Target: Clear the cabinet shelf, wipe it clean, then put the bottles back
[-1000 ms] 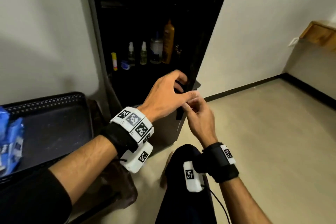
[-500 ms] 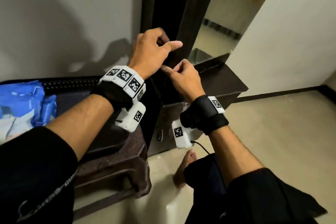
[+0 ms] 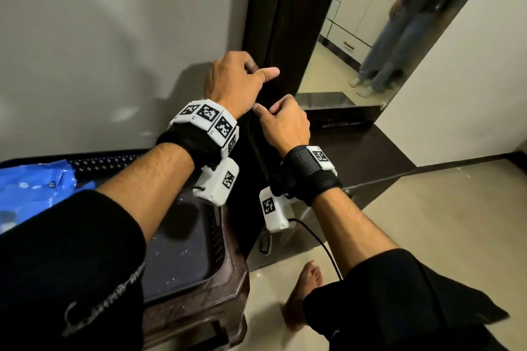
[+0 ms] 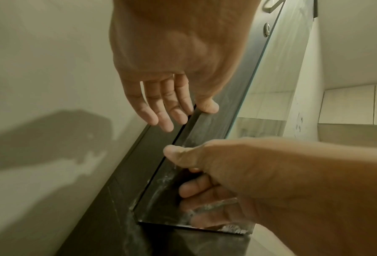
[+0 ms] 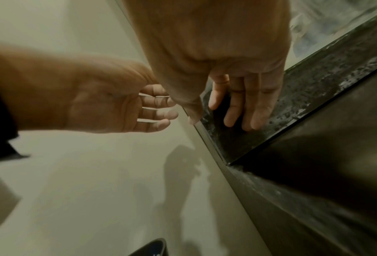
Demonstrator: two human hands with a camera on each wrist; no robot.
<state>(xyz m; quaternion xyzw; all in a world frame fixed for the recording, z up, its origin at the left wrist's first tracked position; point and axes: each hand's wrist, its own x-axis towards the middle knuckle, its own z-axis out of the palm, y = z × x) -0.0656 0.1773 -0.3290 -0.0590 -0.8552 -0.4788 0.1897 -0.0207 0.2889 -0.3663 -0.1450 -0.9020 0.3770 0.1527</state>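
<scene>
Two hands meet at the dark edge of the cabinet door [image 3: 281,37], one above the other. The left hand [image 3: 233,82] is the upper one: its fingers [image 4: 161,110] hang loosely bent beside the door edge, the thumb reaches across to the mirrored face, and whether the fingertips actually touch the edge cannot be told. The right hand [image 3: 285,122] sits just below it, the thumb lying along the door edge and the fingers [image 5: 237,107] laid nearly straight on the dusty dark strip at the foot of the mirror [image 3: 370,31]; neither hand is wrapped round anything. Both wrists carry black straps with white marker blocks, and a thin black cable [image 3: 322,245] runs down from the right one. The door looks nearly or fully shut against its dark frame, so the shelf and the bottles are out of sight behind it. The mirror reflects pale cupboards and the legs of a standing person. Below the mirror a dark ledge [image 3: 365,151] juts out over the pale floor [image 3: 427,231]. To the left, against the pale wall [image 3: 99,37], stands a dark plastic stool [image 3: 199,293] with something blue [image 3: 34,188] lying on it. A bare foot [image 3: 305,288] rests on the floor.
</scene>
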